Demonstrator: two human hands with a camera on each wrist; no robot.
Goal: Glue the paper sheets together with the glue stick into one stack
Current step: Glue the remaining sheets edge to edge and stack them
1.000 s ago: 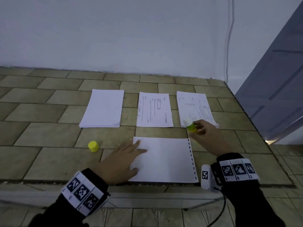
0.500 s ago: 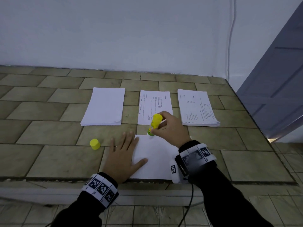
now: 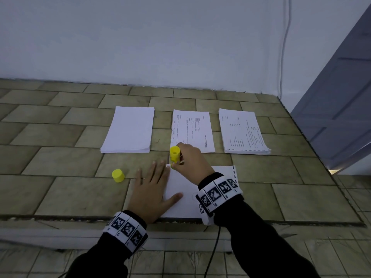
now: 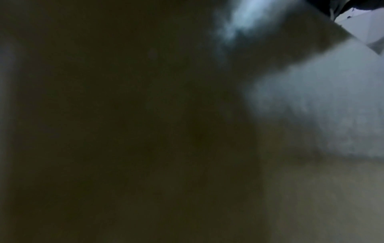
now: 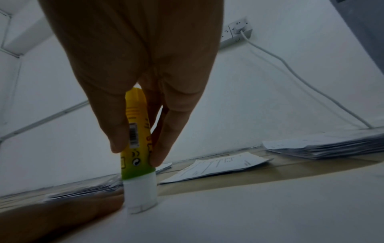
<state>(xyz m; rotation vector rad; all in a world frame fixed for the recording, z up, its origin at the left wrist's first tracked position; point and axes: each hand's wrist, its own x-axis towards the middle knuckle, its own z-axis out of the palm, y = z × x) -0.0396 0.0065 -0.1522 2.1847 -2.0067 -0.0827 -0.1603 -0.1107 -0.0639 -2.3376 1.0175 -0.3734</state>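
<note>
Head view, taken from the left: a yellow cap (image 3: 118, 175) stands alone on the tiled surface (image 3: 60, 161), just left of my left hand (image 3: 151, 194). Beyond it, towards the wall, lies a blank stack of paper (image 3: 128, 131). My left hand lies flat, fingers straight and slightly spread, palm down on the left edge of the nearest sheet (image 3: 184, 197), with the thumb stretched out across the paper. The left wrist view is dark and blurred; only a pale patch of paper shows at its right side.

Next comes the glue stick (image 3: 174, 155), uncapped and nearly upright, its white end set down on the far left corner of that same sheet, close to the fingertips of my left hand. My right hand (image 3: 190, 163) grips it; in the right wrist view the fingers (image 5: 116, 125) and thumb are curled around the yellow barrel (image 5: 136, 148), and the white tip touches the paper.

Behind the stick lies a printed sheet (image 3: 191, 130), and further right a printed stack (image 3: 243, 131) with perforated edges. A white cable (image 3: 284, 47) runs down the wall, and a grey door (image 3: 341, 109) stands at the far right.
</note>
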